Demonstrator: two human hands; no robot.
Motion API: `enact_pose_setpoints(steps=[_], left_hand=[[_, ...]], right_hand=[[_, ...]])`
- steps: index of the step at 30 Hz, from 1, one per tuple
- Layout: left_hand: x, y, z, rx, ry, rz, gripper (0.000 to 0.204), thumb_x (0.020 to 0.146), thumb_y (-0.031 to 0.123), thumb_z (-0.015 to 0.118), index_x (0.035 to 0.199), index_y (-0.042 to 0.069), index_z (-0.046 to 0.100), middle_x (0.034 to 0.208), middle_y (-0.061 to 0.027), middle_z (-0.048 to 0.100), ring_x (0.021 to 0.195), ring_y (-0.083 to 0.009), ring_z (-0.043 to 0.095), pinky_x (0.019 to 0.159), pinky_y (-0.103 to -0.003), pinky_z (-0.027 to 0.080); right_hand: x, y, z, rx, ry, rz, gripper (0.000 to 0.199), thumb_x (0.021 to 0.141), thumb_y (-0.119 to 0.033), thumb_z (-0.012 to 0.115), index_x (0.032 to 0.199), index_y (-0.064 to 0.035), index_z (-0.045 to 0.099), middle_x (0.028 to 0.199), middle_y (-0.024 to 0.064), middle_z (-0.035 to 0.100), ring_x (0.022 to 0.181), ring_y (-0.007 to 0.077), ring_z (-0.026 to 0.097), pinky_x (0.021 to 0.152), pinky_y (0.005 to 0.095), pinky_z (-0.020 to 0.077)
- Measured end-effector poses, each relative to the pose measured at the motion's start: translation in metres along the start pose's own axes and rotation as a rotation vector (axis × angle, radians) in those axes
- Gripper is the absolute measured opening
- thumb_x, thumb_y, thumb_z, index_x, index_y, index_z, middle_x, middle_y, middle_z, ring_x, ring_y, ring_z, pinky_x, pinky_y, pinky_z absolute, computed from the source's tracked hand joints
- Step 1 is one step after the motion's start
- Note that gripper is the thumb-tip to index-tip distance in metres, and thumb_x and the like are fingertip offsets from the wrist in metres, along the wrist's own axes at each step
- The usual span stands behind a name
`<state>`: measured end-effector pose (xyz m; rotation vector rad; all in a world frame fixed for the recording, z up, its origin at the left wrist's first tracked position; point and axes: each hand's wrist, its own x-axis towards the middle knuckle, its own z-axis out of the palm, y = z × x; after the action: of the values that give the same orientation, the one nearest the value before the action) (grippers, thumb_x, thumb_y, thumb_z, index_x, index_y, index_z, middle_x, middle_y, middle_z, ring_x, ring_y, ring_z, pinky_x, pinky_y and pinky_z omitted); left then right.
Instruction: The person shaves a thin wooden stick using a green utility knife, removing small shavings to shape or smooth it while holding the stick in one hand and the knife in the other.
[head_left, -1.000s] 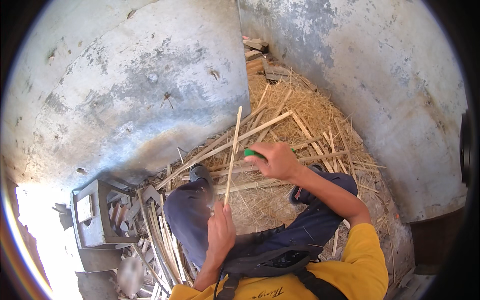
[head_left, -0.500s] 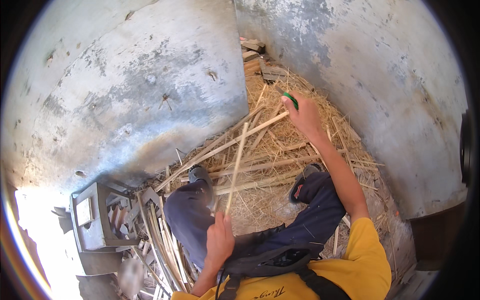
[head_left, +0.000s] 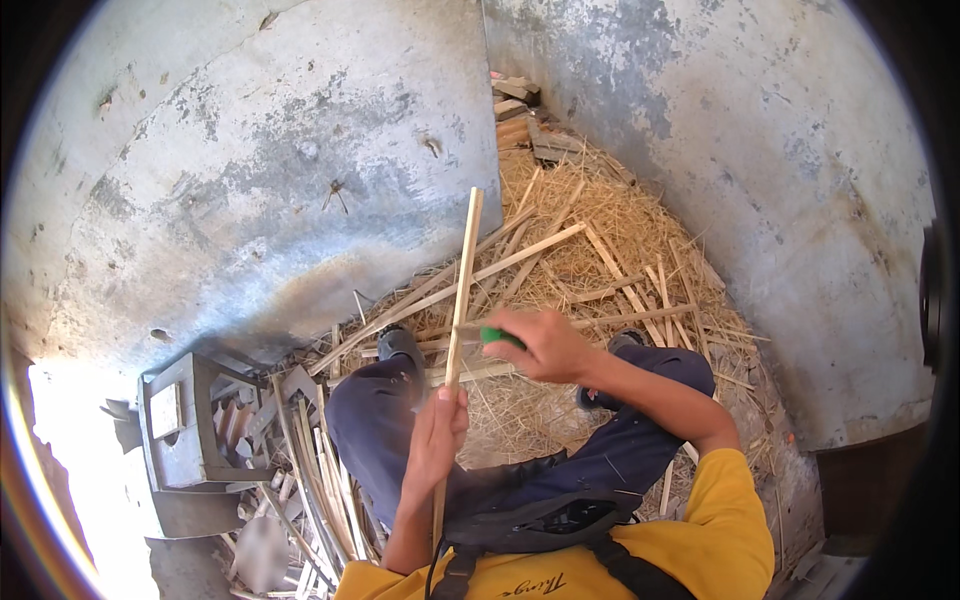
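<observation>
My left hand (head_left: 436,432) is closed around a long, pale bamboo strip (head_left: 467,255), which stands nearly upright in front of me. Its lower end passes below the fist along my forearm. In my right hand (head_left: 552,347) I grip a knife by its green handle (head_left: 503,338). The short blade points left and meets the strip just above my left hand; how deep it sits cannot be made out. Behind both hands, thin straw-like shavings (head_left: 590,200) cover the floor, with more pale strips (head_left: 520,262) lying across them.
Two worn grey walls (head_left: 300,150) meet ahead. At my left stands a metal frame box (head_left: 205,430) beside a bundle of strips (head_left: 325,480). My shoes (head_left: 400,345) rest on the shavings. Brick and wood scraps (head_left: 515,95) lie in the far corner.
My right hand has come back from the far right with the knife, bringing its blade to the strip. My left hand has risen a little, and the strip now stands higher and straighter.
</observation>
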<state>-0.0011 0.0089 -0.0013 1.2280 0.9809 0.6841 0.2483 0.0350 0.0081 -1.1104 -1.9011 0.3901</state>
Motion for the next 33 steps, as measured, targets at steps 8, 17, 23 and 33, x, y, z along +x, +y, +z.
enact_pose_setpoints(steps=[8, 17, 23, 33], left_hand=[[0.002, 0.0, 0.004, -0.004, -0.023, -0.025, 0.048, 0.119, 0.043, 0.031, 0.107, 0.004, 0.057, 0.067, 0.0051, 0.037, 0.053, -0.0041, 0.028, 0.048, -0.023, 0.022], [-0.005, 0.002, 0.008, 0.133, 0.021, 0.097, 0.046, 0.118, 0.04, 0.032, 0.104, 0.004, 0.058, 0.068, 0.0051, 0.041, 0.054, -0.0039, 0.032, 0.049, -0.024, 0.024], [-0.007, -0.001, 0.006, 0.208, 0.028, 0.158, 0.046, 0.119, 0.039, 0.033, 0.1, 0.005, 0.057, 0.069, 0.0046, 0.042, 0.056, -0.0042, 0.034, 0.051, -0.024, 0.027], [-0.008, -0.008, 0.005, 0.303, 0.06, 0.194, 0.045, 0.118, 0.034, 0.036, 0.094, 0.002, 0.056, 0.069, 0.0022, 0.044, 0.058, -0.0071, 0.038, 0.053, -0.027, 0.033]], right_hand=[[-0.003, -0.014, 0.007, 0.006, -0.1, 0.018, 0.027, 0.102, -0.03, 0.069, 0.111, -0.0053, 0.068, 0.082, 0.016, 0.071, 0.072, 0.0369, 0.071, 0.063, 0.0454, 0.054], [-0.005, -0.012, 0.008, -0.107, -0.059, -0.07, 0.028, 0.097, -0.032, 0.074, 0.107, -0.0055, 0.071, 0.093, 0.0121, 0.076, 0.069, 0.033, 0.072, 0.057, 0.04, 0.0567], [-0.009, -0.011, 0.012, -0.175, -0.033, -0.089, 0.029, 0.099, -0.034, 0.072, 0.11, -0.0069, 0.071, 0.093, 0.011, 0.076, 0.071, 0.0313, 0.073, 0.056, 0.0406, 0.0562], [-0.008, -0.004, 0.011, -0.262, 0.017, -0.127, 0.029, 0.101, -0.036, 0.07, 0.111, -0.0088, 0.07, 0.09, 0.008, 0.076, 0.066, 0.0275, 0.073, 0.053, 0.0381, 0.0551]])
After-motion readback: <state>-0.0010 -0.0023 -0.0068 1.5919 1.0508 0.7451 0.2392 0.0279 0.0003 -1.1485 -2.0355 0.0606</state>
